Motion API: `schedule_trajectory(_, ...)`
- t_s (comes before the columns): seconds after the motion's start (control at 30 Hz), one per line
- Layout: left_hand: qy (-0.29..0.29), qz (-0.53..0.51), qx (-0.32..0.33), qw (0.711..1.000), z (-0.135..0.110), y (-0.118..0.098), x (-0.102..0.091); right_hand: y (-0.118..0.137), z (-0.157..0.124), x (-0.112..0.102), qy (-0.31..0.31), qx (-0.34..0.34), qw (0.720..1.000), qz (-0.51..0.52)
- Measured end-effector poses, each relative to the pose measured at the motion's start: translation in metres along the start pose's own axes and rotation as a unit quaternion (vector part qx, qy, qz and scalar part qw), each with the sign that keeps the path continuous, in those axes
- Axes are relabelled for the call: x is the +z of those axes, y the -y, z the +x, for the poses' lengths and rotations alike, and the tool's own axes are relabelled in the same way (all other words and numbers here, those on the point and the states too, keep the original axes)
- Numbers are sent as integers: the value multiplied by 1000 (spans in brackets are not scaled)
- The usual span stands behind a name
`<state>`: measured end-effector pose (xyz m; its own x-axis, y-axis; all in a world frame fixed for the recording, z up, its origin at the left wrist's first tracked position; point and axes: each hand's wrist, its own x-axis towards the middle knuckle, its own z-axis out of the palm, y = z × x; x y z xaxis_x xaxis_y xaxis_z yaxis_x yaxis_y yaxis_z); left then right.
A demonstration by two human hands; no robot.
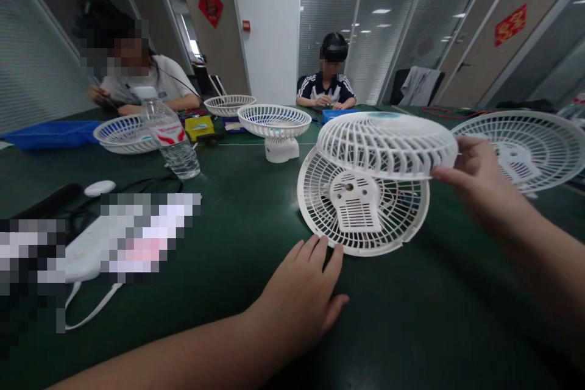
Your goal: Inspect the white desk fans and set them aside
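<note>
Bottle label (171, 133), red panel sign (211, 5), red door sign (510, 25), lettering unreadable

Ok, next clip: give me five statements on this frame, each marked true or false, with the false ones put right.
1. A clear bottle stands on the green table. True.
2. The right hand holds a raised grille. True.
3. The raised grille lies flat on the table. False: it is held up over the lower grille, hiding part of it.
4. Both hands grip the raised grille. False: the left hand has its fingers at the lower grille's near rim.
5. The raised grille is black. False: it is white.
</note>
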<state>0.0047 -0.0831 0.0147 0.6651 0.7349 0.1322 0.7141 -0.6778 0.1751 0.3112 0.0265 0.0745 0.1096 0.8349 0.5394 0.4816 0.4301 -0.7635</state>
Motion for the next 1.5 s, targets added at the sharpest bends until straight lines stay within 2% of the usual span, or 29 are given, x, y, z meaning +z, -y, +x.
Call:
schedule_trajectory(0.1, -14, -23, 7, 1000, 2, 3, -5, 11, -24, 12, -1, -81, 997, -18)
schedule_trajectory(0.2, -36, -88, -10, 995, 11, 18, -12, 21, -39, 18, -21, -221, 972, -82)
schedule_trajectory(0.27, -80, -162, -68, 981, 19, 36, -15, 27, -45, 21, -47, -280, 948, -142)
schedule_trajectory(0.33, -148, -253, -148, 945, 26, 55, -14, 31, -50, 24, -68, -311, 929, -188)
schedule_trajectory(0.43, -209, -381, -244, 867, 34, 75, -8, 32, -56, 30, -55, -324, 926, -188)
schedule_trajectory(0.5, -216, -416, -266, 842, 37, 78, -5, 30, -60, 35, -32, -329, 928, -173)
schedule_trajectory(0.63, -211, -454, -227, 835, 38, 73, -4, 30, -66, 41, 25, -346, 921, -180)
schedule_trajectory(0.8, -200, -502, -207, 816, 39, 71, -4, 35, -67, 38, 55, -365, 908, -196)
schedule_trajectory(0.97, -195, -499, -196, 821, 40, 73, -3, 35, -62, 30, 80, -390, 898, -189)
schedule_trajectory(1.17, -200, -504, -186, 820, 39, 74, 1, 40, -59, 23, 84, -408, 884, -210)
schedule_trajectory(1.33, -200, -513, -204, 809, 38, 74, 0, 40, -60, 22, 72, -418, 882, -206)
schedule_trajectory(1.5, -198, -506, -240, 804, 37, 72, -5, 31, -58, 25, 51, -400, 905, -134)
